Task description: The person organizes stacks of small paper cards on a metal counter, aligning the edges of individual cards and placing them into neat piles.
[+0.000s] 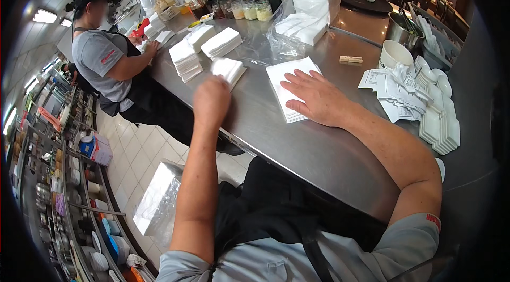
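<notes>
On the steel worktop (255, 118), my right hand (316, 96) lies flat, fingers spread, over a stack of white paper napkins (279, 78). My left hand (211, 96), blurred and curled, is at the near end of a small pile of folded napkins (229, 70); whether it grips one cannot be told. Beyond it sit more folded napkin stacks (185, 60), one of them (221, 42) set at an angle. An opened plastic pack of napkins (303, 27) stands at the back of the worktop.
A co-worker (107, 50) stands at the left, hands on the worktop by more napkins. Glass jars (250, 11) line the back. Wooden clothespins (351, 60), crumpled receipts (398, 90) and white dishes (440, 122) are at the right. A wrapped pack (155, 198) is below the worktop's edge, at left.
</notes>
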Motion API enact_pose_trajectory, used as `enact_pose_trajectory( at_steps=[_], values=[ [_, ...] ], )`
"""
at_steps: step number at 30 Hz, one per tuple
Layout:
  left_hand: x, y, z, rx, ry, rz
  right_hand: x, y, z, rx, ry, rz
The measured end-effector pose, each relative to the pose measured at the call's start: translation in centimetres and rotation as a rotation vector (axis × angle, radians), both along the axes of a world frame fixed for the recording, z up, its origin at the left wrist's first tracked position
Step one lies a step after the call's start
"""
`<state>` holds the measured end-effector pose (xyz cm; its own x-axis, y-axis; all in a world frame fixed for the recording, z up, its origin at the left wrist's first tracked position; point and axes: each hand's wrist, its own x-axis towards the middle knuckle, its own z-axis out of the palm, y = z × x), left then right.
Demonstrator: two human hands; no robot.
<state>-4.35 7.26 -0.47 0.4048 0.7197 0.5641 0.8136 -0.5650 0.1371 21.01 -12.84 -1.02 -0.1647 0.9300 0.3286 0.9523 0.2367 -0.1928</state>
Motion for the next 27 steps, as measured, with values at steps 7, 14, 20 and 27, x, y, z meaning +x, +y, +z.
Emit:
enact_pose_trajectory(
  at_steps=[7, 14, 20, 27],
  values=[
    [1.5, -1.5, 0.3, 0.045, 0.122, -0.01, 1.6, -0.6, 1.4, -0.134, 0.101, 0.077],
    [3.6, -4.8, 2.4, -0.093, -0.096, -0.344, 4.9, -0.3, 4.2, -0.36, 0.258, 0.225],
    [4.8, -9.3, 1.0, -0.916, -0.293, -0.897, 4.5, -0.5, 5.1, -0.449, 0.328, 0.143],
    [4.5, -8.8, 1.2, -0.844, -0.183, -0.945, 4.5, -0.8, 4.7, -0.38, 0.363, 0.134]
  ],
)
